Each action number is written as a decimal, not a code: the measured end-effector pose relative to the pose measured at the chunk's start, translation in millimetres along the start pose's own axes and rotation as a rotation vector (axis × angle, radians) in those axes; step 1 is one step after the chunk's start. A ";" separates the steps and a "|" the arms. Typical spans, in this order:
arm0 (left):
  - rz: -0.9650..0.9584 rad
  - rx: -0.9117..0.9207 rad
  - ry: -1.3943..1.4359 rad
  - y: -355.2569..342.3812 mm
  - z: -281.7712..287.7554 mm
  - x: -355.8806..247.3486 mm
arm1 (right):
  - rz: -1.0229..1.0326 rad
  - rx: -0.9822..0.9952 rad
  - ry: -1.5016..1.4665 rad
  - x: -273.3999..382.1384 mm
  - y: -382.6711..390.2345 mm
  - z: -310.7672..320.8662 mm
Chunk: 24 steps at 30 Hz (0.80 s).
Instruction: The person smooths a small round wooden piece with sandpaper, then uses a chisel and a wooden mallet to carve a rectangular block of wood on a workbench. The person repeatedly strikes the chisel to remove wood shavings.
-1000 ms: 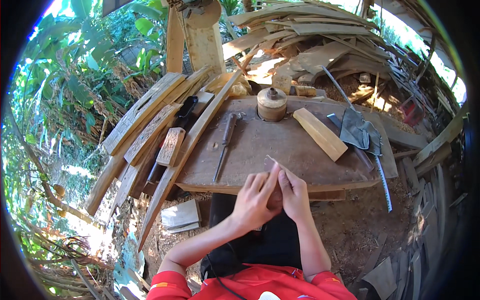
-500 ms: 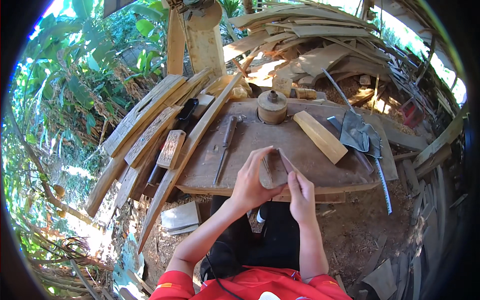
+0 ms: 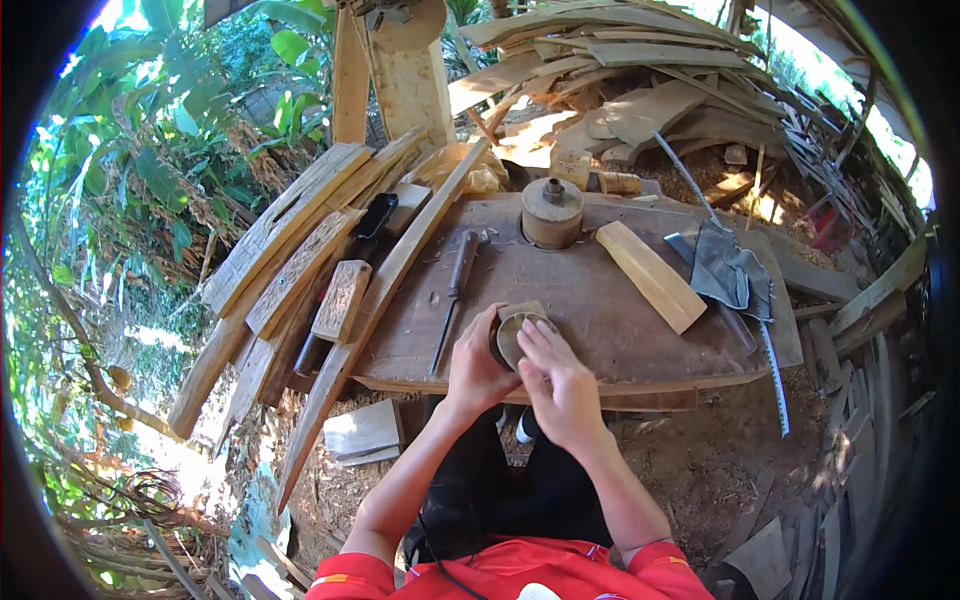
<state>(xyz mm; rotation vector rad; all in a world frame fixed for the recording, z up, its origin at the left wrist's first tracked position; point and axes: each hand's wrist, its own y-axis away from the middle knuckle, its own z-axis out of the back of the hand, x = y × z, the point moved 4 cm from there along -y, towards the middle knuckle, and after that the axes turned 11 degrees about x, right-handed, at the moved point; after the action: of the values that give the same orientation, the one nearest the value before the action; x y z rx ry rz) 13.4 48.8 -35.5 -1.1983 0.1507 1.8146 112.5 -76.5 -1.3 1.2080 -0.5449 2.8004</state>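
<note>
Above the front edge of the wooden bench (image 3: 620,350), my left hand (image 3: 478,365) is closed around a small brownish piece with a rounded face (image 3: 512,336). Part of the piece is hidden by my fingers, and its exact kind cannot be made out. My right hand (image 3: 560,385) lies over that face, fingers extended and thumb apart from them. A dark-handled tool with a thin rod (image 3: 455,290) rests on the bench, left of my hands. Behind them stands a round wooden block with a metal fitting (image 3: 552,205). To the right lies a pale wooden bar (image 3: 650,275).
A saw blade (image 3: 770,365) passes under a grey cloth (image 3: 728,268) and overhangs the bench's right side. Planks (image 3: 375,285) lean along the left, with a carved wooden block (image 3: 341,300) among them. More boards (image 3: 650,60) are heaped behind.
My right hand has moved from the piece's right edge to lie across its face. The piece has turned, now showing a rounded face, and both hands have come slightly lower.
</note>
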 end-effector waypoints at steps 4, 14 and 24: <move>0.014 -0.071 -0.155 3.1 -1.6 3.3 | -0.021 -0.033 0.212 9.4 -11.4 -5.1; 0.115 -0.070 -0.275 7.1 -7.5 14.4 | 0.124 0.010 0.462 11.4 0.7 -10.2; 0.044 0.047 -0.229 3.8 -3.2 1.5 | 0.282 0.144 0.385 -9.7 -13.7 -0.3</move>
<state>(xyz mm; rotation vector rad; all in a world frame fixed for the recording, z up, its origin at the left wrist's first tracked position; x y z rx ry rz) 12.6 45.9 -39.7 -0.9530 0.0891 1.9608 121.4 -62.6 -4.3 0.6134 -0.5243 3.2415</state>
